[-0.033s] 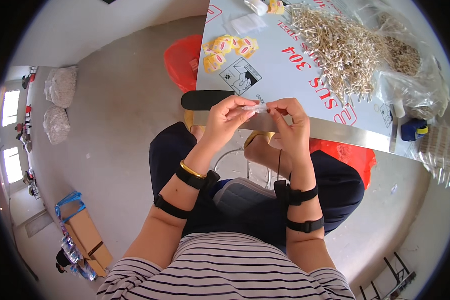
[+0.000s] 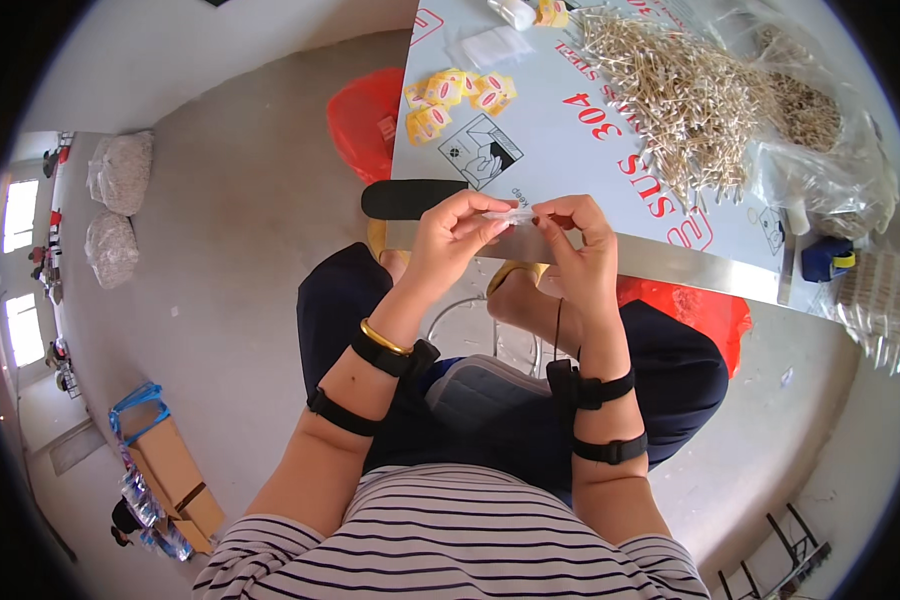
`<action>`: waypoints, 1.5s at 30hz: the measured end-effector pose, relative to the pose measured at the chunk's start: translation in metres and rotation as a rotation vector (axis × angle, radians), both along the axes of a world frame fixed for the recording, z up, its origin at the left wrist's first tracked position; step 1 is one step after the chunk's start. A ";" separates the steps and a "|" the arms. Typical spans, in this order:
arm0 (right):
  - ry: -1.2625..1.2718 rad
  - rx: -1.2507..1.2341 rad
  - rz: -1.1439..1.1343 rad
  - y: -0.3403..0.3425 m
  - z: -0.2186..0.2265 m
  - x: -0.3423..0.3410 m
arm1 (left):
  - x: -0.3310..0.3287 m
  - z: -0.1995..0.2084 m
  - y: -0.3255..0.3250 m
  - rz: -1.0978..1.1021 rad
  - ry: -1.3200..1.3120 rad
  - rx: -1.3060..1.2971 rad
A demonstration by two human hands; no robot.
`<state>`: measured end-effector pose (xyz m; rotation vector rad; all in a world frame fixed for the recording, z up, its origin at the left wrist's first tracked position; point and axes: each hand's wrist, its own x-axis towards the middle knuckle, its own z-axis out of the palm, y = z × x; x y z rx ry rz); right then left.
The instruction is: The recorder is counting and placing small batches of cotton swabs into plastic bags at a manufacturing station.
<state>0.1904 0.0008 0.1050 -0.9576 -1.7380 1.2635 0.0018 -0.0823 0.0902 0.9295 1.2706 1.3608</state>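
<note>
Between my two hands, at the table's near edge, is a small clear plastic bag (image 2: 511, 216). My left hand (image 2: 454, 232) pinches one end of it between thumb and fingers. The other end is gripped by the thumb and fingertips of my right hand (image 2: 582, 235). What the bag may hold is too small to make out. Farther up the table (image 2: 545, 165) lie several small yellow-and-white packets (image 2: 445, 92), and a stack of clear bags (image 2: 494, 48) is behind them. A big heap of cotton swabs (image 2: 675, 105) spreads over the right side.
A large clear plastic bag (image 2: 785, 175) borders the swab heap. Red plastic bags (image 2: 365, 125) hang at the table's left and below its front edge. A dark blue tape dispenser (image 2: 827, 260) sits near the right corner. Cardboard boxes (image 2: 175, 460) and filled sacks (image 2: 122, 172) stand on the floor at left.
</note>
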 end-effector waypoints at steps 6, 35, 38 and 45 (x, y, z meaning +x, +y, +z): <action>-0.016 0.022 0.001 0.001 -0.013 -0.002 | -0.005 -0.017 0.002 0.014 0.009 -0.095; -0.108 -0.550 0.060 0.006 -0.045 -0.004 | -0.009 -0.021 0.017 -0.161 -0.184 -0.316; -0.160 -0.471 0.073 0.006 -0.045 -0.003 | -0.010 -0.020 0.018 -0.156 -0.174 -0.339; -0.124 -0.493 0.045 0.006 -0.038 -0.005 | -0.004 -0.028 0.018 -0.184 0.202 -0.184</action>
